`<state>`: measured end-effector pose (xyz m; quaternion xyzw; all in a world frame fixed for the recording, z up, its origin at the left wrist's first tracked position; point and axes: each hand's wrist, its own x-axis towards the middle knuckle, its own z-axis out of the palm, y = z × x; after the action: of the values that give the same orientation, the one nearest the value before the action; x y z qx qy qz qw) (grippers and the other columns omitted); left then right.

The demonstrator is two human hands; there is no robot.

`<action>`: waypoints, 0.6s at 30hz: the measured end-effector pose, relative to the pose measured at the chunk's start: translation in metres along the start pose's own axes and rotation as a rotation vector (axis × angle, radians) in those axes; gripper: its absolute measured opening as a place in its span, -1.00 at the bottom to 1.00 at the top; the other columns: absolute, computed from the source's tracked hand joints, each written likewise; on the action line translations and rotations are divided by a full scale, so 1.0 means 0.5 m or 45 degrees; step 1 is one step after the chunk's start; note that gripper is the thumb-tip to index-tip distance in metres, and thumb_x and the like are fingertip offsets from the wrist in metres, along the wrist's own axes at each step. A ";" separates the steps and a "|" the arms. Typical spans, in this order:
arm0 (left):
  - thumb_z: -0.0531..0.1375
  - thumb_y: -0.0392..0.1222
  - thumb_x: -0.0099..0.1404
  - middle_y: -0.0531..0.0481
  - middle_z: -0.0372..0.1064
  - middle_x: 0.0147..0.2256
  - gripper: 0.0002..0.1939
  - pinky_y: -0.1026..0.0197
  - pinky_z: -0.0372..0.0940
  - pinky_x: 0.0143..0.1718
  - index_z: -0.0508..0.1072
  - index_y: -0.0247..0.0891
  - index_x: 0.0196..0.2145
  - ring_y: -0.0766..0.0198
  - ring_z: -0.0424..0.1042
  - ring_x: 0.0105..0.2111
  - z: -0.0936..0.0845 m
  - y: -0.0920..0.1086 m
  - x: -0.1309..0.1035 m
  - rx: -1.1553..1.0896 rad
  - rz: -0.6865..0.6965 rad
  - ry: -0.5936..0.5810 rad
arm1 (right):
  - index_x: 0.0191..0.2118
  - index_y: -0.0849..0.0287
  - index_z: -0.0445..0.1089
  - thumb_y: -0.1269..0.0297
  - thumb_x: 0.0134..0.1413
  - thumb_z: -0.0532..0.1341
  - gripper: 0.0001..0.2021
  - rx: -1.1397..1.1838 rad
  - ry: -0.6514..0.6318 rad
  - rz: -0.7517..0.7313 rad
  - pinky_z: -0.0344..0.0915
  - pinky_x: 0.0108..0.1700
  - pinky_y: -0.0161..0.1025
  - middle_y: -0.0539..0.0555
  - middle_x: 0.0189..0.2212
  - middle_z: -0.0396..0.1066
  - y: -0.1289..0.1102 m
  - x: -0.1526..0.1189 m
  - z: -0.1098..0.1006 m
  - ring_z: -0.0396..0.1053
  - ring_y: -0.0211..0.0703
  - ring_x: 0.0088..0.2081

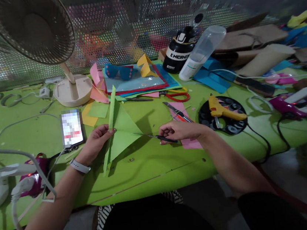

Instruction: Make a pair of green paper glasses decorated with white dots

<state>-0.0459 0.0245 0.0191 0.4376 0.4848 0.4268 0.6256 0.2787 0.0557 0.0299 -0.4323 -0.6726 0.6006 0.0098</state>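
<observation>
My left hand (98, 139) pinches a folded sheet of light green paper (124, 130) near its long folded edge, holding it raised at a slant above the table. My right hand (175, 131), closed, grips small scissors (168, 139) with black handles. Their thin blades point left and meet the paper at the middle of its right-hand edge. How far the blades are apart is too small to tell. Beneath the right hand lie pink paper (191, 143) and a cutter knife (180, 114).
A yellow glue gun (225, 110) rests on a round black tray (206, 113) at right. Red-and-yellow scissors (178, 96), a black bottle (174, 57) and a clear bottle (204, 51) lie farther back. At left are a phone (72, 128), a fan (72, 91) and a cabled power strip (35, 176).
</observation>
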 end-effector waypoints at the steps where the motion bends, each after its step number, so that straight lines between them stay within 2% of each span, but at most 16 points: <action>1: 0.41 -0.09 0.08 0.09 0.46 -0.39 -0.72 0.35 0.28 -0.38 0.48 -0.25 -0.31 0.42 0.39 -0.42 0.000 0.000 0.000 0.006 0.003 -0.001 | -0.34 0.23 0.39 -0.04 -0.21 0.42 -0.56 0.008 0.009 0.004 0.18 -0.39 -0.29 -0.01 -0.47 0.37 0.000 0.000 0.001 0.28 -0.29 -0.44; 12: 0.38 -0.09 0.14 0.09 0.47 -0.36 -0.75 0.34 0.29 -0.30 0.49 -0.23 -0.27 0.42 0.40 -0.38 -0.014 -0.018 0.006 0.048 0.041 -0.017 | -0.36 0.23 0.40 -0.02 -0.27 0.45 -0.56 0.066 0.035 0.037 0.18 -0.39 -0.31 -0.03 -0.49 0.38 0.001 0.002 0.002 0.28 -0.31 -0.45; 18: 0.36 -0.10 0.16 0.11 0.43 -0.41 -0.79 0.36 0.27 -0.37 0.48 -0.24 -0.31 0.43 0.37 -0.44 -0.011 -0.013 0.004 0.074 0.049 -0.004 | -0.38 0.22 0.40 -0.05 -0.32 0.46 -0.53 0.118 0.067 0.059 0.20 -0.40 -0.31 -0.03 -0.50 0.38 0.003 0.004 0.005 0.30 -0.31 -0.47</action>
<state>-0.0502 0.0254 0.0116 0.4654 0.4875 0.4237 0.6051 0.2770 0.0548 0.0270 -0.4625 -0.6333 0.6197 0.0335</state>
